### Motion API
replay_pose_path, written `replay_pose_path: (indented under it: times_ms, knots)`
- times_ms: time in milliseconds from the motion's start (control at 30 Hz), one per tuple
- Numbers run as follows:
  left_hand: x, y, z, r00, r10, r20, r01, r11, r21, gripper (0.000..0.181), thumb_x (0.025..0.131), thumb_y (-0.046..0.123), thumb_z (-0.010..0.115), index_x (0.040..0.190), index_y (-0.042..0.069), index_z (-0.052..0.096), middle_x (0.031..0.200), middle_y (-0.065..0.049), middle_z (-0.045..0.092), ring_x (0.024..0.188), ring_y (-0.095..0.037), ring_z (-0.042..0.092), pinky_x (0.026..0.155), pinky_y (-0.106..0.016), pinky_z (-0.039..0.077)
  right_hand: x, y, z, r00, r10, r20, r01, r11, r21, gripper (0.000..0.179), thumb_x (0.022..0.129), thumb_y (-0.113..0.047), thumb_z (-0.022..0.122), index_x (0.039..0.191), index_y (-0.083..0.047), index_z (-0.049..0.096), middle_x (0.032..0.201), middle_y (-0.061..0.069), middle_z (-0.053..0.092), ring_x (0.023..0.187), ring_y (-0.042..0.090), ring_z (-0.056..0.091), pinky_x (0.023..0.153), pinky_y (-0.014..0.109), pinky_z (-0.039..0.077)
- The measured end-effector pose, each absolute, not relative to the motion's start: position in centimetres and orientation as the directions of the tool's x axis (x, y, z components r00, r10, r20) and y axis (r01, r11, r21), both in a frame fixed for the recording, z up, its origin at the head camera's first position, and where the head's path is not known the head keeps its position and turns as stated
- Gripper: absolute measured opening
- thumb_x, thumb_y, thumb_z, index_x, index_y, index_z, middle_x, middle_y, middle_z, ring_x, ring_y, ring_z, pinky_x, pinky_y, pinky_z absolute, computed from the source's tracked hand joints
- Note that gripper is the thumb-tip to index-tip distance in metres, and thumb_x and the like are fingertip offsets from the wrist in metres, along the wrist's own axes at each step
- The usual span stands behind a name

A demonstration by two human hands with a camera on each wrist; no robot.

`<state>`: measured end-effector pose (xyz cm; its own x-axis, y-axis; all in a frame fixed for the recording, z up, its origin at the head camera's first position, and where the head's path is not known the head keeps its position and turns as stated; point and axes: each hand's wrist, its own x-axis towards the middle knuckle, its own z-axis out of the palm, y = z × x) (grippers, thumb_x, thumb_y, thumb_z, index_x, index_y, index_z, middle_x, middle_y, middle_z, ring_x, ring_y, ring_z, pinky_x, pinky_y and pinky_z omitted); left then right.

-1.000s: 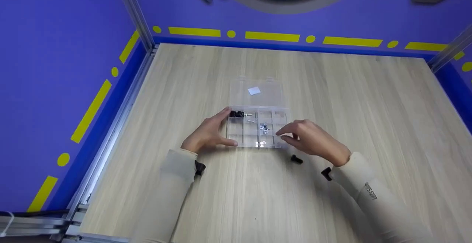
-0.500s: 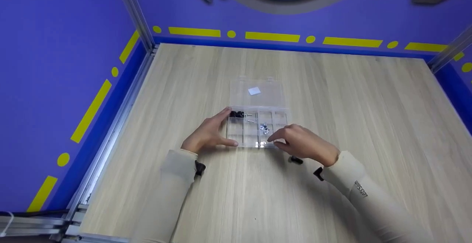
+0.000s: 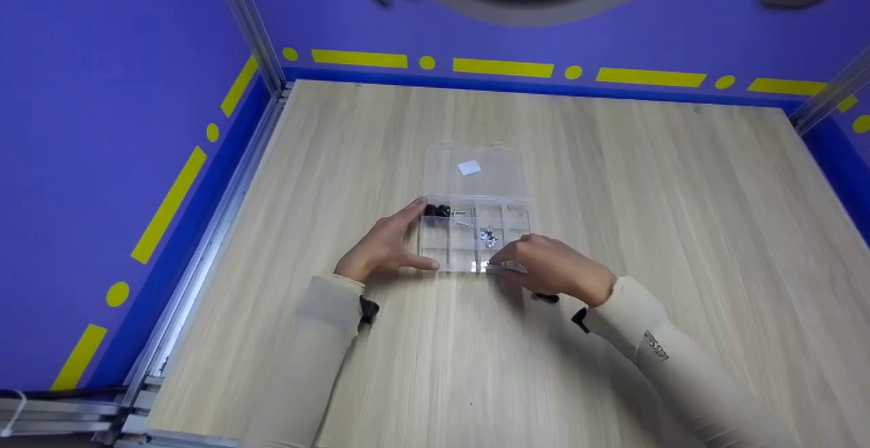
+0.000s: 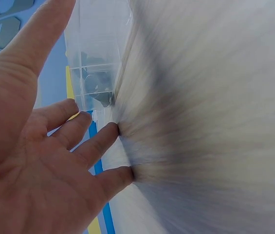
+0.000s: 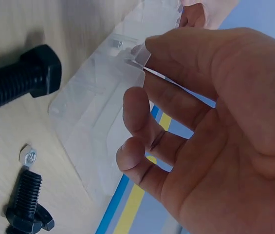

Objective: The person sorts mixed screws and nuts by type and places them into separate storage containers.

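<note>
A clear compartment box (image 3: 435, 257) lies on the wooden table, its lid (image 3: 503, 169) folded back. My left hand (image 3: 384, 244) rests along the box's left side, fingers spread and thumb at the front corner. At the front right, my right hand (image 3: 554, 264) reaches in over a corner compartment. In the right wrist view its thumb and index finger pinch a small clear plastic divider (image 5: 139, 57), while the other fingers bend loosely. Inside the box are black bolts (image 3: 437, 211), silver screws (image 3: 460, 213) and a cluster of silver nuts (image 3: 488, 237).
Beneath my right wrist, a large black bolt (image 5: 23, 78), a silver hex nut (image 5: 28, 155) and more black bolts (image 5: 26, 197) lie on the table. A white label (image 3: 469, 167) sits on the lid. Blue walls (image 3: 571, 33) border the table's back and sides.
My right hand has moved left and a little lower, from the box's right edge into its front compartments. The left hand and the box have stayed put.
</note>
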<state>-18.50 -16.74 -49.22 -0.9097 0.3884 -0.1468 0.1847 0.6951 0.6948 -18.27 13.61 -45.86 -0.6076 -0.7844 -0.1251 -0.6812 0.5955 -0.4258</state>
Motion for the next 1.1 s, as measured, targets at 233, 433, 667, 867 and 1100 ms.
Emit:
replay_pose_path:
  times_ms: [233,433,667,867,1100]
  knots:
    - [-18.53,-16.73,-49.32,-0.911,0.385,-0.146,0.182,0.695,0.695,0.118,0.075,0.038,0.093,0.164,0.007,0.022,0.171,-0.004,0.017,0.156,-0.020,0.016,0.127,-0.034,0.016,-18.31,13.33,-46.10,-0.560,-0.826,-0.064,-0.739,0.532,-0.414,0.019,0.096,-0.006,0.071,0.113,-0.005,0.078,0.110,0.006,0.077,0.101,0.022,0.073,0.089,0.043,0.060]
    - [-18.50,-16.72,-49.30,-0.911,0.386,-0.146,0.181,0.691,0.700,0.119,0.075,0.037,0.094,0.164,0.007,0.021,0.171,-0.005,0.016,0.156,-0.020,0.016,0.127,-0.034,0.017,-18.28,13.10,-46.32,-0.551,-0.832,-0.055,-0.760,0.529,-0.378,0.021,0.094,-0.004,0.071,0.114,-0.004,0.078,0.113,0.009,0.076,0.105,0.026,0.072,0.091,0.044,0.060]
    - [-18.47,-16.75,-49.30,-0.911,0.385,-0.151,0.175,0.690,0.702,0.120,0.075,0.038,0.093,0.164,0.009,0.020,0.171,-0.005,0.016,0.156,-0.020,0.015,0.128,-0.034,0.016,-18.27,13.07,-46.41,-0.566,-0.820,-0.087,-0.751,0.556,-0.357,0.025,0.094,-0.004,0.071,0.118,-0.005,0.076,0.118,0.011,0.073,0.109,0.030,0.070,0.091,0.046,0.060]
    - [-18.51,-16.77,-49.32,-0.909,0.382,-0.165,0.166,0.696,0.699,0.120,0.075,0.041,0.093,0.165,0.010,0.019,0.171,-0.004,0.015,0.157,-0.020,0.015,0.128,-0.035,0.016,-18.16,13.17,-46.54,-0.549,-0.834,-0.054,-0.780,0.534,-0.326,0.018,0.097,-0.007,0.069,0.112,-0.006,0.077,0.112,0.009,0.073,0.104,0.027,0.070,0.086,0.044,0.061]
    - [-18.47,-16.77,-49.34,-0.910,0.380,-0.164,0.165,0.696,0.699,0.121,0.074,0.041,0.093,0.165,0.010,0.019,0.171,-0.003,0.015,0.157,-0.020,0.015,0.128,-0.035,0.016,-18.00,13.18,-46.64,-0.552,-0.833,-0.027,-0.782,0.529,-0.329,0.012,0.099,-0.011,0.068,0.104,-0.008,0.078,0.109,0.008,0.073,0.099,0.024,0.071,0.083,0.041,0.062]
